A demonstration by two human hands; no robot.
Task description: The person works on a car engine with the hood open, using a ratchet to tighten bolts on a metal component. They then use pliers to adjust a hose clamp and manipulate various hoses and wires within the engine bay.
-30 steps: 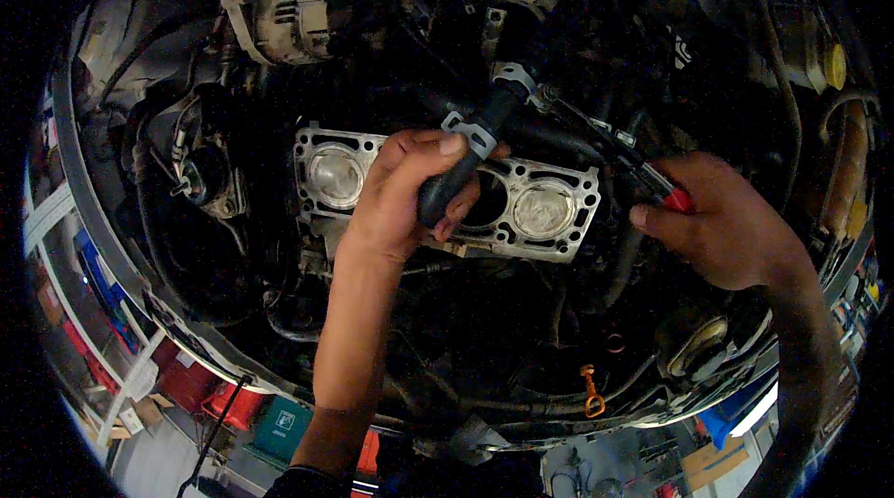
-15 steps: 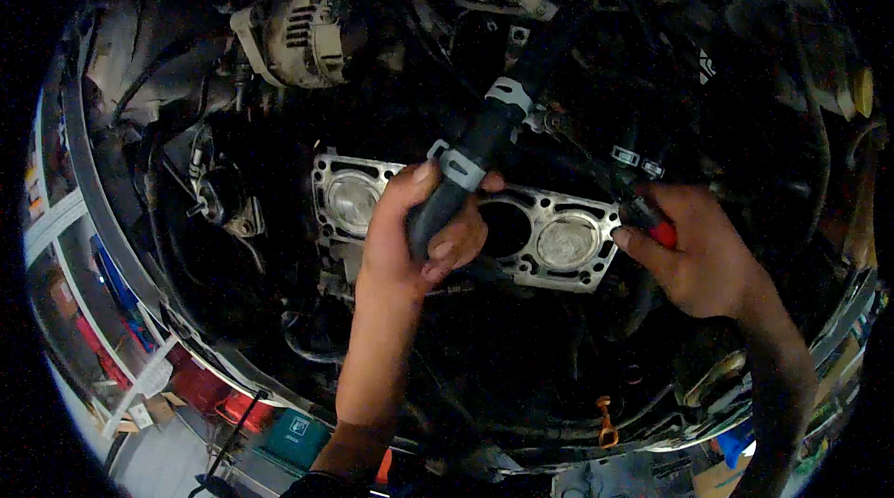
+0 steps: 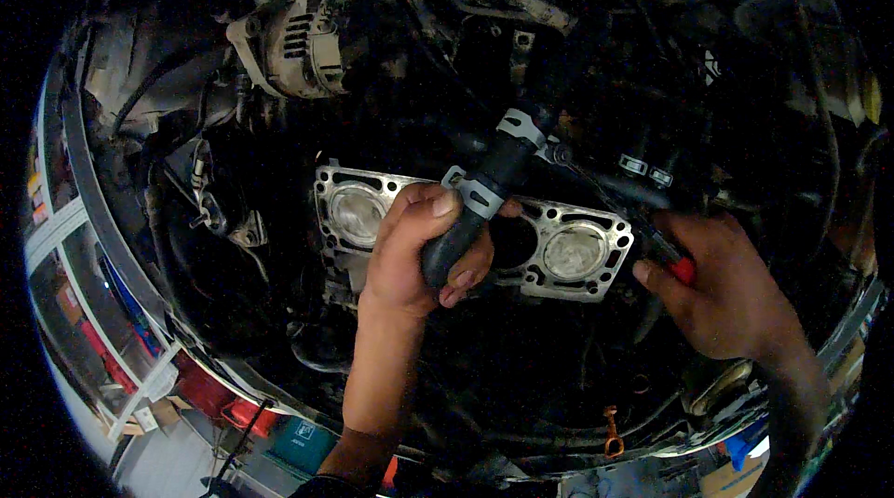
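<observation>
My left hand (image 3: pixel 424 251) is wrapped round the lower end of a thick black rubber hose (image 3: pixel 494 168), which runs up and to the right. Two silver hose clamps sit on it: a lower clamp (image 3: pixel 473 195) by my thumb and an upper clamp (image 3: pixel 521 128). My right hand (image 3: pixel 717 284) grips a ratchet (image 3: pixel 656 235) with a black and red handle. Its thin shaft points up-left, and its round head (image 3: pixel 556 152) lies beside the hose; whether it sits on a fastener is too dark to tell. Behind the hands lies the engine block's metal deck (image 3: pixel 610 228) with round piston tops.
An alternator (image 3: pixel 307 47) stands at the upper left. Two smaller clamped hose ends (image 3: pixel 647 170) are above my right hand. An orange dipstick handle (image 3: pixel 613 442) shows near the front edge. Shelving (image 3: pixel 70 228) and a green box (image 3: pixel 303 442) are beyond the car's edge.
The picture has shifted a little, so most things sit slightly lower and to the right. My right hand and the ratchet have moved down and right; the ratchet's shaft now shows more clearly.
</observation>
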